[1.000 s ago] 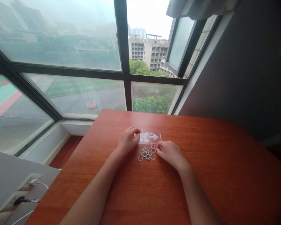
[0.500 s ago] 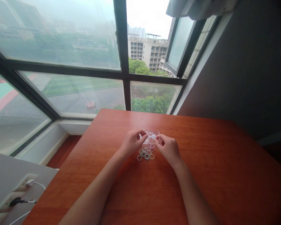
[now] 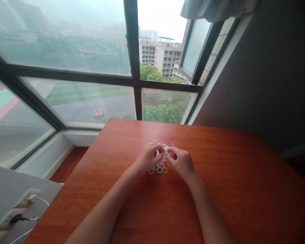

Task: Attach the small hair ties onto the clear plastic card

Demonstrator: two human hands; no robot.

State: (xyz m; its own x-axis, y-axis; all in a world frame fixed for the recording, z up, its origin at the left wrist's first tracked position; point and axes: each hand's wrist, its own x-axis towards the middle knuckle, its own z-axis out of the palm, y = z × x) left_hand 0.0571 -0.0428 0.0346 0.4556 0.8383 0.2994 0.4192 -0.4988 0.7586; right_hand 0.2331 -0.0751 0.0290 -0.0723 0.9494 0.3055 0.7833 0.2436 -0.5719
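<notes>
My left hand [image 3: 150,157] and my right hand [image 3: 180,161] come together over the middle of the table, fingertips almost touching. Thumb and finger of the right hand pinch a thin pale hair tie, mostly hidden now by the fingers. The left fingers are curled in a pinch beside it; what they hold, if anything, is hidden. Just below the hands lies a loose pile of hair ties [image 3: 159,170] in pale and greyish colours, partly covered by the left hand. Behind the fingers, a clear plastic packet [image 3: 169,144] with white marks lies flat.
The reddish-brown wooden table [image 3: 228,176] reaches up to the window frame [image 3: 136,81]. A dark wall [image 3: 264,74] rises on the right. At lower left, a power socket strip [image 3: 17,211] holds plugs with a white cable.
My left hand has moved right and slightly down, closing the gap to the right hand and covering part of the pile. The right hand has shifted slightly left.
</notes>
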